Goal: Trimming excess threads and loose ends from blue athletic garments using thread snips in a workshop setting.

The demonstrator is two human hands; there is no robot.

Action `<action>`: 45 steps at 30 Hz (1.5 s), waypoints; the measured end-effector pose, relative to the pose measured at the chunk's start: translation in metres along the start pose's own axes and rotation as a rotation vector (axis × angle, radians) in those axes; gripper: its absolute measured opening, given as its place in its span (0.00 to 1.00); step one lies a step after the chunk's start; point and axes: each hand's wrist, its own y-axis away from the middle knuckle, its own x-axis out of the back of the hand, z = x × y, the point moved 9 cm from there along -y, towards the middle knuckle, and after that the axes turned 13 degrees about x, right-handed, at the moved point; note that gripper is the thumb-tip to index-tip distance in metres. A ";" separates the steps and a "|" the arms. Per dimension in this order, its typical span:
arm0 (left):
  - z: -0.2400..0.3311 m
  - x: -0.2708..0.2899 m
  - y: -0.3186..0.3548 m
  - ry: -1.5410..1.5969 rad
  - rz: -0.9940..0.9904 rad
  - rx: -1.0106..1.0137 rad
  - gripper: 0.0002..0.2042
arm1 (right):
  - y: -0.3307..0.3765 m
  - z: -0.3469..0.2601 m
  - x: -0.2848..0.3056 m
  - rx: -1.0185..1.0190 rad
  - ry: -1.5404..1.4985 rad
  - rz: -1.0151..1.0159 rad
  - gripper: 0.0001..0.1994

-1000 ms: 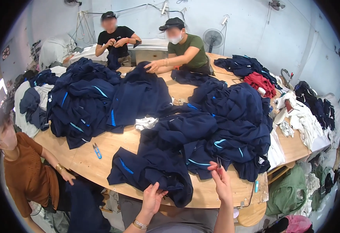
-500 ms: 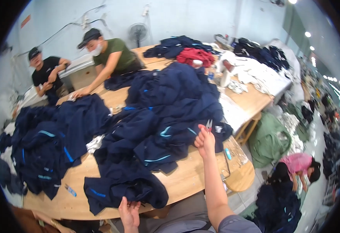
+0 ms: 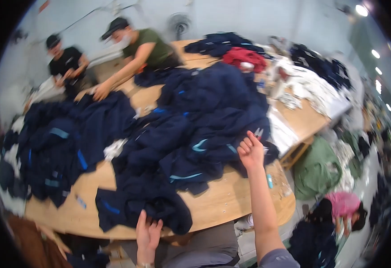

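My right hand (image 3: 252,154) is closed round a pair of small thread snips (image 3: 259,133), raised over the right end of the navy pile (image 3: 213,120). The blades point up and away from the fist; most of the handle is hidden. At the table's near edge my left hand (image 3: 149,236) is palm up with its fingers apart, at the hem of a dark navy garment (image 3: 137,205). Whether the fingertips touch the cloth is hard to tell. That garment has a blue strip and runs into the larger heap with light-blue trim.
A second navy pile (image 3: 61,147) lies left on the wooden table (image 3: 84,221), under a hand of a person in green (image 3: 155,51). Blue-handled snips (image 3: 80,202) and a light-blue tool (image 3: 269,181) lie on the table. A green sack (image 3: 316,167) stands right, near a crouching person in pink (image 3: 342,204).
The view has shifted, so the table sits higher and further right. My right hand stays raised with the snips; my left hand stays by the garment's hem. The person in green leans similarly.
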 end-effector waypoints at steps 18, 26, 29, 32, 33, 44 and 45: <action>-0.002 -0.032 0.008 -0.055 -0.150 -0.239 0.12 | 0.225 0.174 -0.084 0.239 1.140 -0.896 0.13; -0.002 -0.037 0.014 -0.081 -0.131 -0.189 0.13 | 0.199 0.179 -0.056 -0.162 0.861 -0.519 0.06; 0.003 -0.029 0.014 -0.312 -0.058 -0.327 0.12 | 0.193 0.178 -0.054 -0.243 0.806 -0.477 0.07; 0.003 -0.022 0.012 -0.316 -0.056 -0.343 0.14 | 0.189 0.174 -0.050 -0.260 0.780 -0.473 0.08; 0.004 -0.021 0.011 -0.318 -0.050 -0.352 0.15 | 0.189 0.173 -0.049 -0.264 0.772 -0.478 0.08; 0.004 -0.029 0.017 -0.438 -0.117 -0.410 0.15 | 0.218 0.176 -0.065 0.157 1.243 -0.784 0.05; 0.005 -0.029 0.019 -0.454 -0.109 -0.425 0.15 | 0.215 0.177 -0.067 0.083 1.110 -0.728 0.05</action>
